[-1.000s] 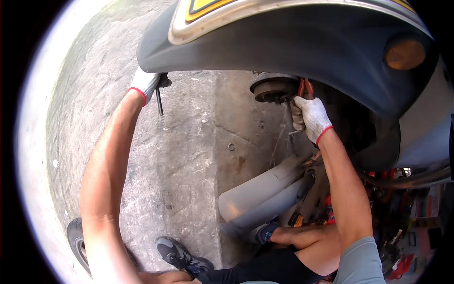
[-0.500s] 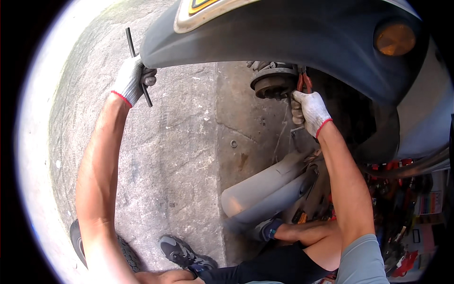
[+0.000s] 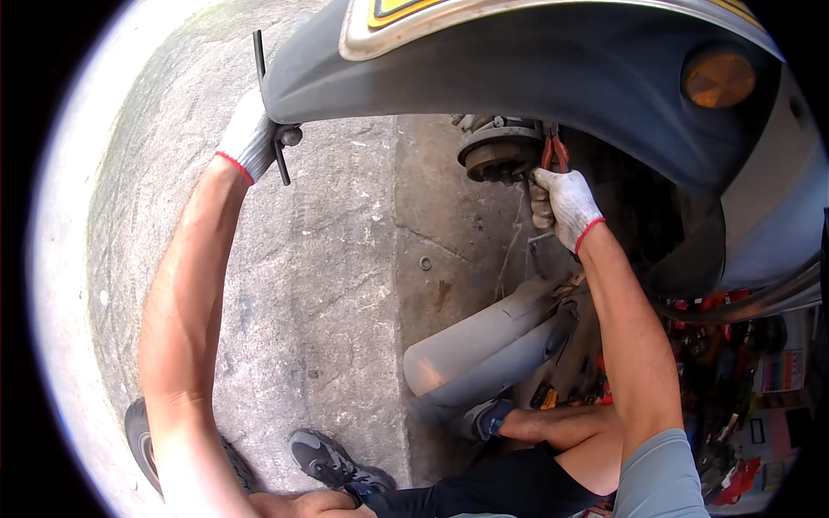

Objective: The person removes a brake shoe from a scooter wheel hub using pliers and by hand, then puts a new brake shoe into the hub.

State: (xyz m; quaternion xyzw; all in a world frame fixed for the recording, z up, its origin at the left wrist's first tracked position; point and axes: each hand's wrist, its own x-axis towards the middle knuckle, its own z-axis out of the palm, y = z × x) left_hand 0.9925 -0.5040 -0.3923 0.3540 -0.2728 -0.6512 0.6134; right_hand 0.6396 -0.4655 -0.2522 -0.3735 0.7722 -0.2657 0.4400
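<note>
White-gloved, the left hand (image 3: 254, 135) has its grip wrapped around one dark rod (image 3: 282, 164), at the left tip of one dark fender (image 3: 484, 73). Rightward, one small metal ring (image 3: 425, 258) lies on the concrete floor (image 3: 328, 259); then come one grey muffler (image 3: 473, 345) and one round wheel hub (image 3: 498, 159). Just beside it, one pair of red-handled pliers (image 3: 562, 154) sits in the closed grip of the gloved right hand (image 3: 570, 205); one amber reflector (image 3: 718, 78) is farther right.

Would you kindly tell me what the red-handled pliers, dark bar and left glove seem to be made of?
The pliers look like dull metal, with red handle covers, probably plastic or rubber, judging by colour. The bar is likely dark metal, being slim, straight and smooth. The left glove seems matt knitted fabric, given its ribbing.
</note>
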